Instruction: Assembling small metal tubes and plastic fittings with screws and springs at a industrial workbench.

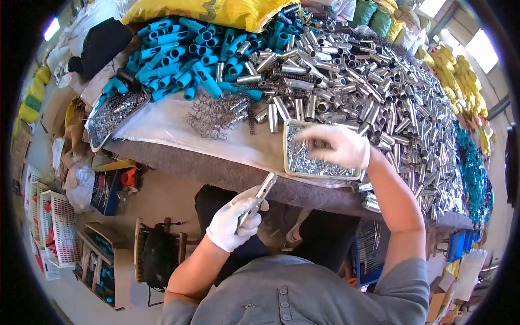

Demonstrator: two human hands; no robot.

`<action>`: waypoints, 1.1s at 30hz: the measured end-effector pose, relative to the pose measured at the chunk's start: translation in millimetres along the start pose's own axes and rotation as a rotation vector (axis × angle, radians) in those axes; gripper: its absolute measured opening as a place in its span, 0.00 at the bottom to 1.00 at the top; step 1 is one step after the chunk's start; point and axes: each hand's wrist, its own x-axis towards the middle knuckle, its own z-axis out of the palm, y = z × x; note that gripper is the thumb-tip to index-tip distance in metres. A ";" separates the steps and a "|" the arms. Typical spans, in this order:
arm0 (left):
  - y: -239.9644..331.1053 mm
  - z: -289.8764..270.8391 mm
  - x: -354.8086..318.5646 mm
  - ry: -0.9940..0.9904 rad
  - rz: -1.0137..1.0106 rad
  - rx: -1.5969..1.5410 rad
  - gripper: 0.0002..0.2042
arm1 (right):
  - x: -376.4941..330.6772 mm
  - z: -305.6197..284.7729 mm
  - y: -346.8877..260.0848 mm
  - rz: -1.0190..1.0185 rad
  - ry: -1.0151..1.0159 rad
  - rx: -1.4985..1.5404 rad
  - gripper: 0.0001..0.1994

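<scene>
My left hand (234, 221), in a white glove, is wrapped round a slotted silver metal tube (266, 186). It holds the tube tilted over my lap, in front of the table edge. My right hand (340, 147), also gloved in white, hovers over a pale rectangular tray (287, 154) of small shiny metal parts (303, 164). Its fingers point left and curve down, smeared by motion, so whether anything is between them cannot be made out. Right behind the tray lies a broad heap of silver metal tubes (346, 73).
Teal plastic handles (179, 54) are piled at the back left, below a yellow sack (200, 13). Wire springs (214, 116) lie loose on the sheeted table (162, 125). A second tray (95, 140) with small metal pieces stands at the left edge. White crates (62, 227) sit on the floor.
</scene>
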 end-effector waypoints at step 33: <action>-0.1 18.0 3.9 0.087 0.354 1.345 0.10 | -9.5 54.9 -51.0 -0.282 -0.417 -0.925 0.06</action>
